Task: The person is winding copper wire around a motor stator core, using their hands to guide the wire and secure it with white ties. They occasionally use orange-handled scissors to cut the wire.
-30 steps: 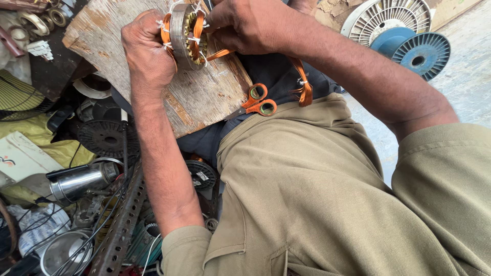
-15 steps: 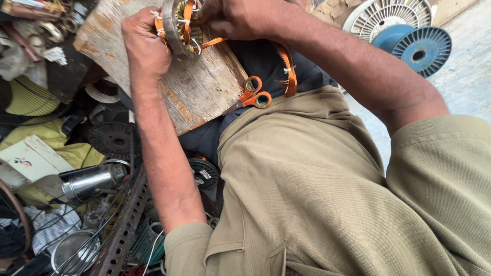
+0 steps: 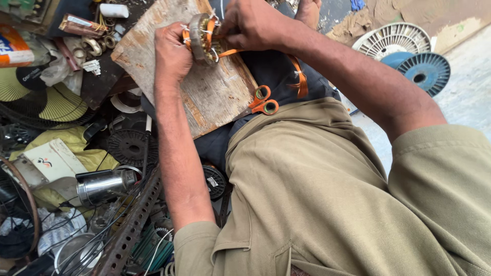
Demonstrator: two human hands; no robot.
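Note:
A round metal motor stator [image 3: 200, 37] wound with orange copper coils and white ties stands on edge on a worn wooden board [image 3: 204, 94]. My left hand [image 3: 171, 53] grips its left side. My right hand [image 3: 253, 23] pinches the coils on its right side. A loop of orange copper wire [image 3: 299, 76] trails from the stator over dark cloth. Orange-handled scissors [image 3: 263, 102] lie on the board's near edge.
A blue wire spool [image 3: 424, 71] and a white fan grille [image 3: 393, 38] lie at the far right on the floor. Clutter fills the left: a shiny metal cylinder [image 3: 105, 185], a slotted metal angle bar [image 3: 134, 225], black fan parts [image 3: 130, 147], yellow cloth [image 3: 76, 145].
The view has shifted, so the board and stator sit lower in the frame. Both hands keep hold of the stator; my right hand's fingers have worked slightly at the coils.

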